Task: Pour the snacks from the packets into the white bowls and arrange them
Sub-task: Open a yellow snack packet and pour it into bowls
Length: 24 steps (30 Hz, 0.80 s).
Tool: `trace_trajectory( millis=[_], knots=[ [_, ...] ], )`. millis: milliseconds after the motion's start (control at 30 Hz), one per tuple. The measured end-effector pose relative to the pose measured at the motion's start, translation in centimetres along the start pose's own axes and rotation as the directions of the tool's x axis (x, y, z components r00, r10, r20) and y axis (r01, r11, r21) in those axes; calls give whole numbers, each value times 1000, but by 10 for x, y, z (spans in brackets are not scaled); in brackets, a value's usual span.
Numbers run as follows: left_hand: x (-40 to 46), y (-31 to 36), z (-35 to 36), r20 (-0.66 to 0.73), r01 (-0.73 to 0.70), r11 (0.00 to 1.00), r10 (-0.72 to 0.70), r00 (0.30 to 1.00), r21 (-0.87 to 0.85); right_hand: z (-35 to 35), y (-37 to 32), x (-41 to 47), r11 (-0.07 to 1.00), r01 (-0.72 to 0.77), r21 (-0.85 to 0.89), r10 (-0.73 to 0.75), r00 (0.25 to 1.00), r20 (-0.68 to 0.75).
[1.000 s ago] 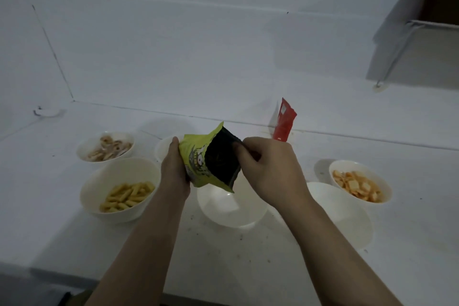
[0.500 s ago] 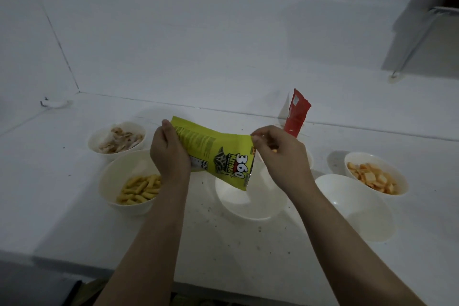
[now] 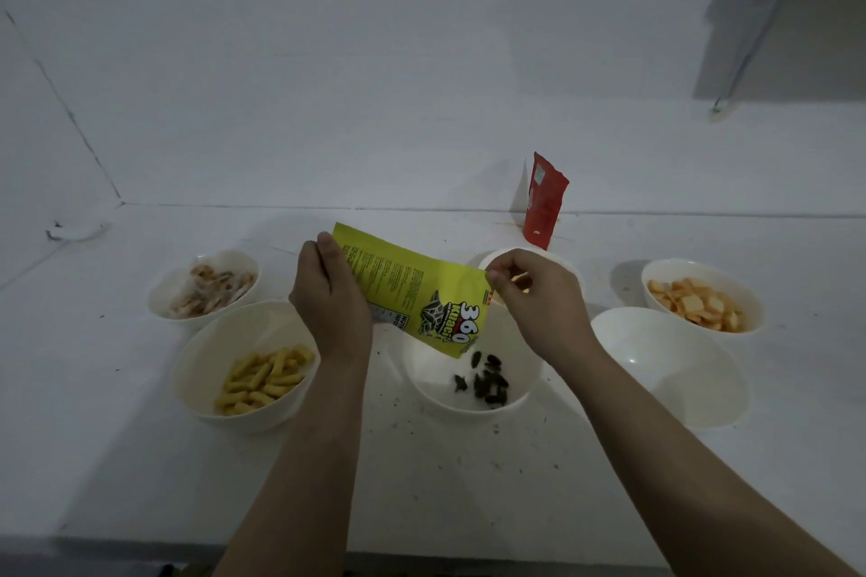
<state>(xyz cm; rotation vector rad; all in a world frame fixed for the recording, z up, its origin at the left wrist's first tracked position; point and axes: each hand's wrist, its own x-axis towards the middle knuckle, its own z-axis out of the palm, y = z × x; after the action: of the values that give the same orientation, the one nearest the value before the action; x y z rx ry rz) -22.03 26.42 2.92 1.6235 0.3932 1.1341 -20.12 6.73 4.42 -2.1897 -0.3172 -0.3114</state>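
A yellow-green snack packet (image 3: 412,290) is tilted with its lower right corner down over the middle white bowl (image 3: 424,382). My left hand (image 3: 330,300) grips its upper left end. My right hand (image 3: 539,300) pinches its right top corner. Dark seeds (image 3: 485,382) lie in that bowl, some just below the packet's mouth. An empty white bowl (image 3: 675,365) stands to the right.
On the left, one bowl holds yellow sticks (image 3: 262,377) and another holds pale snacks (image 3: 206,288). A bowl of orange crackers (image 3: 698,305) sits at the far right. A red packet (image 3: 543,206) stands at the back wall, with one more bowl (image 3: 562,262) behind my right hand.
The packet has gone from upright to tipped down towards the middle bowl, and dark seeds now lie in that bowl. Both hands kept their hold.
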Motion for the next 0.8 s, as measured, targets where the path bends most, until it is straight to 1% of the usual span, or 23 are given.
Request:
trace_trajectory(
  millis=[100, 400, 533, 800],
  knots=[
    [1, 1, -1, 11, -23, 1000, 23, 1000, -6, 1, -1, 3, 999, 15, -31, -14, 1000, 26],
    [6, 4, 1, 54, -44, 999, 45, 997, -32, 5, 0, 1, 999, 35, -18, -35, 999, -8],
    [9, 5, -1, 84, -71, 997, 73, 994, -30, 5, 2, 0, 999, 31, -43, -30, 999, 44],
    [9, 4, -2, 101, -54, 998, 56, 993, -17, 3, 4, -4, 998, 48, -35, -47, 998, 36]
  ],
)
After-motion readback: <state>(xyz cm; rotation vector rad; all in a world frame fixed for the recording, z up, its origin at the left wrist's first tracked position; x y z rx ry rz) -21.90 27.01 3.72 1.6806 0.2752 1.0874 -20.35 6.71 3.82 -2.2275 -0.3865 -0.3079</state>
